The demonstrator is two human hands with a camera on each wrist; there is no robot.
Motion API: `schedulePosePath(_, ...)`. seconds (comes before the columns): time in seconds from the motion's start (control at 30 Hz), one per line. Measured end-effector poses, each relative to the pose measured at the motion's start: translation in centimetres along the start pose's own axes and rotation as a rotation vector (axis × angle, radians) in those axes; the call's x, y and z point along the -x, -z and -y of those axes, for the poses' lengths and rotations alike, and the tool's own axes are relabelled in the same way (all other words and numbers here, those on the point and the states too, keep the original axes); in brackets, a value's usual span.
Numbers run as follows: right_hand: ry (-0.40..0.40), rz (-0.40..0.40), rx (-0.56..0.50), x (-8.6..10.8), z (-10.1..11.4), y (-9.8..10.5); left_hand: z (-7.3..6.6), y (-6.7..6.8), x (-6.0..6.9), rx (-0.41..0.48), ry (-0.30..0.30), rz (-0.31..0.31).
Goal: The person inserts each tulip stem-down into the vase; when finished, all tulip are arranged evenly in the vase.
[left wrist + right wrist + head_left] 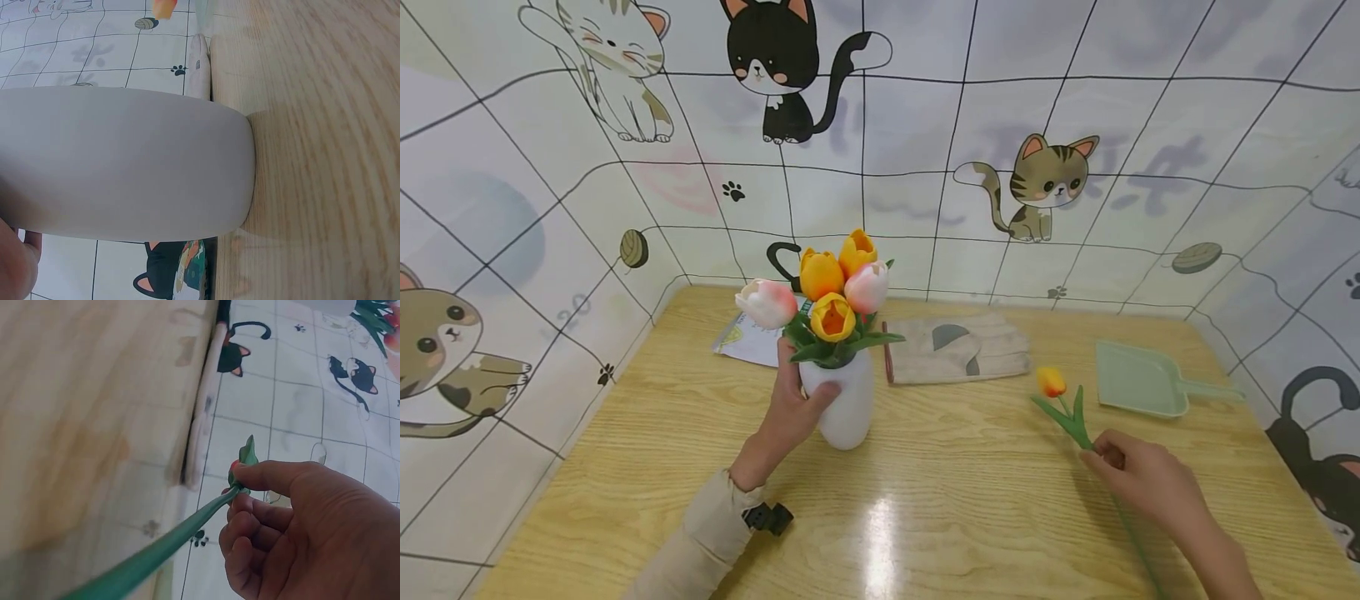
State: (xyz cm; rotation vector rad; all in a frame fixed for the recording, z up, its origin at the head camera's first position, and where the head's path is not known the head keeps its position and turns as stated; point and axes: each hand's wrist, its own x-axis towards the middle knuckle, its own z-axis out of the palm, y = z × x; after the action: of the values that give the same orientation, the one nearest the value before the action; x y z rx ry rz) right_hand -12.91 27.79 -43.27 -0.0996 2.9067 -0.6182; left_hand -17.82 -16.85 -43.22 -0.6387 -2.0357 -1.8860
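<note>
A white vase point(848, 404) filled with several artificial tulips point(832, 318), orange-yellow and pink-white, is gripped around its side by my left hand point(792, 408). In the left wrist view the smooth vase wall point(137, 165) fills much of the picture, its base at the tabletop. Over on the right, my right hand point(1150, 479) pinches the green stem of a single orange-yellow tulip point(1051, 382) just below its leaves. The right wrist view shows thumb and forefinger on the stem point(181, 534), which runs toward the camera; the bloom is mostly hidden there.
Behind the vase lies a flat printed packet point(748, 340), partly covered. Beige gloves point(958, 348) lie at the table's back. A pale green dustpan point(1142, 379) sits at the right. Cat-printed sheeting point(910, 200) encloses the wooden table point(970, 517) at the back and sides.
</note>
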Motion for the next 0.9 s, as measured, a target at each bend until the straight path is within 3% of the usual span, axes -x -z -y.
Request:
schedulePosePath(0.37,0.145,-0.085,-0.09,-1.9,4.7,-1.0,0.1,-0.1,-0.1,-0.003,-0.027,0.005)
schedulePosePath(0.67,0.245,-0.126,-0.154,-3.5,8.5,-0.6,0.3,0.0,-0.1,0.004,-0.036,0.006)
schedulePosePath(0.9,0.281,-0.16,-0.205,-4.2,11.4,-0.5,0.2,0.0,0.0,0.006,-0.033,0.001)
